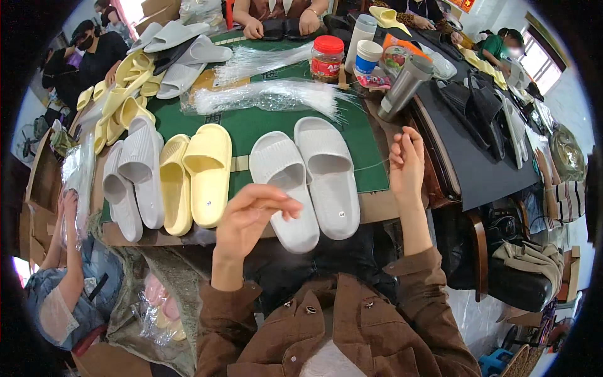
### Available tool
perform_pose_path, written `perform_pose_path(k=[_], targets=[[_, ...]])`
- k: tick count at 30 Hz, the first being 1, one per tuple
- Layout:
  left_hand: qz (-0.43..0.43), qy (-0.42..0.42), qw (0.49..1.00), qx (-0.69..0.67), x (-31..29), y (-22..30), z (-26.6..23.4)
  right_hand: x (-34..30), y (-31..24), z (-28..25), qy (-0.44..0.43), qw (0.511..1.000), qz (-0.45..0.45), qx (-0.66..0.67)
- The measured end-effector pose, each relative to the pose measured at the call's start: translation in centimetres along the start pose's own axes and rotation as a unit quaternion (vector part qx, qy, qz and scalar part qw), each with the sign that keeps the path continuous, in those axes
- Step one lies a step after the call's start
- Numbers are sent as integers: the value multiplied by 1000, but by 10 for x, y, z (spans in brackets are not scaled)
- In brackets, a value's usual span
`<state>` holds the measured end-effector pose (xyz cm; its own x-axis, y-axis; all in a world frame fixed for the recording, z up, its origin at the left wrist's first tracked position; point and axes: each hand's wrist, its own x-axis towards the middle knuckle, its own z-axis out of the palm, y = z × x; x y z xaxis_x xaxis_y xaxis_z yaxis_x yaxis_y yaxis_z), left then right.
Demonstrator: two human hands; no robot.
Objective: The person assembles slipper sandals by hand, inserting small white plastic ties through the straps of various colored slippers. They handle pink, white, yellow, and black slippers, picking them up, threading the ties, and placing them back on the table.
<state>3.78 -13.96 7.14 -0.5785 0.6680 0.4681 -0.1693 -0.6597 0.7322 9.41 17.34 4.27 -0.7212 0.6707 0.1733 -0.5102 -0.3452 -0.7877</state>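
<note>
A pair of light grey slippers lies side by side at the table's near edge, the left slipper [304, 227] and the right slipper [340, 207], toes away from me. Over the left one hovers my left hand [244, 217], its fingers loosely bent and apart, with nothing visible in them. My right hand [407, 164] is raised to the right of the pair, its fingers curled in. A thin clear plastic strand [372, 167] runs from the right slipper's side toward it and appears pinched there; its end is hidden.
Yellow slippers [211, 188] and another grey pair [142, 169] stand to the left. Bundles of clear strands [267, 99], a red-lidded jar [326, 60] and a steel flask [405, 88] are farther back. Black slippers [471, 113] lie at right. Other people work around the table.
</note>
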Motion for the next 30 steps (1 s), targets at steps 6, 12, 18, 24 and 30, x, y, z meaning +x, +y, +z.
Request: perform_pose_path(k=[6, 12, 18, 24, 30], targets=[[64, 123, 980, 143, -19, 6, -7, -20, -8, -17, 22, 995, 22, -94], [112, 280, 945, 124, -9, -6, 24, -33, -17, -23, -8, 988, 38, -149], [-56, 317, 916, 238, -19, -21, 31, -57, -15, 9, -111, 940, 137, -292], [-151, 208, 861, 439, -32, -61, 12, -70, 19, 32, -287, 844, 44, -452], [-51, 172, 743, 644, -13, -82, -1, -55, 62, 41, -296, 725, -243, -573]])
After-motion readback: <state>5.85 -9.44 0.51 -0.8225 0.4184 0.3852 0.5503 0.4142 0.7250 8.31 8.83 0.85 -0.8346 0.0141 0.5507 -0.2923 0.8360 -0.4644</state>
